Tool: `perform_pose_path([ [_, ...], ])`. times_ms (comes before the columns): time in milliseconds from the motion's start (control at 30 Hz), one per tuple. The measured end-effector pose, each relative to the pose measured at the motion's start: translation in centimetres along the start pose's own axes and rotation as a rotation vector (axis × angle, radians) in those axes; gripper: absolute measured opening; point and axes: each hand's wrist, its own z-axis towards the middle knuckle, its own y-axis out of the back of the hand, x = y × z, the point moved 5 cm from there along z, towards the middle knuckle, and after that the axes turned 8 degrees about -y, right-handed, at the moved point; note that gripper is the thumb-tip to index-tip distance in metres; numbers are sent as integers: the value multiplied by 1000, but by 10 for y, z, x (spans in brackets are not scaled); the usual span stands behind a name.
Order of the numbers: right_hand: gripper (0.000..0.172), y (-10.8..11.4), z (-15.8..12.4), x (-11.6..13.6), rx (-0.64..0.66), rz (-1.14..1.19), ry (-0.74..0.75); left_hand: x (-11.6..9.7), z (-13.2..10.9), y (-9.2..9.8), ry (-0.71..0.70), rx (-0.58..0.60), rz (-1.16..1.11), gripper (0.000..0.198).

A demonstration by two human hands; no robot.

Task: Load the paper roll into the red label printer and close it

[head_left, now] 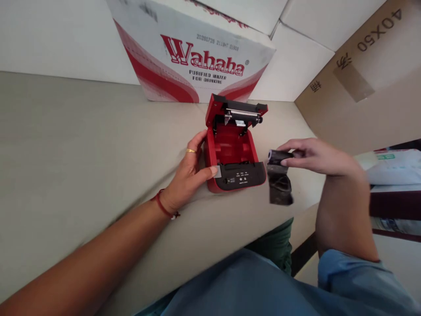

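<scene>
A red and black label printer (219,173) stands on the table with its lid (237,109) raised; its red inner bay shows no roll inside. My left hand (194,169) grips the printer's left side, thumb on the front panel's corner and fingers along the side wall. To the right of the printer, my right hand (305,156) pinches a roll of black ribbon (279,156) just above the table. A loose, creased length of glossy black film (280,188) hangs down from it. The roll is apart from the printer, and its far end is covered by my fingers.
Behind the printer stands a white and red water carton (210,66). A brown cardboard box (371,74) rises at the right. The pale table (82,145) extends left, and wrapped white packages (394,166) lie at the far right.
</scene>
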Motion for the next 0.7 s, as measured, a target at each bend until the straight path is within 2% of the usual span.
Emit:
perform_pose_path([
  [100, 42, -38, 20, -8, 161, 3, 2, 0, 0, 0, -6, 6, 8, 92],
  [167, 50, -48, 23, -11, 110, -21, -8, 0, 0, 0, -12, 5, 10, 92],
  [267, 59, -47, 16, -27, -5, -81, -59, -2, 1, -1, -22, -5, -8, 91],
  [467, 48, -62, 17, -67, -32, -225, -63, -6, 2, -4, -20, -12, -52, 87],
  [567, 42, -51, 7, -75, -51, -203, -44, -7, 2, -4, -13, -11, -61, 87],
  [700, 38, -11, -35, -55, 115, -27, 88, -9, 2, -4, 3, -4, -51, 86],
])
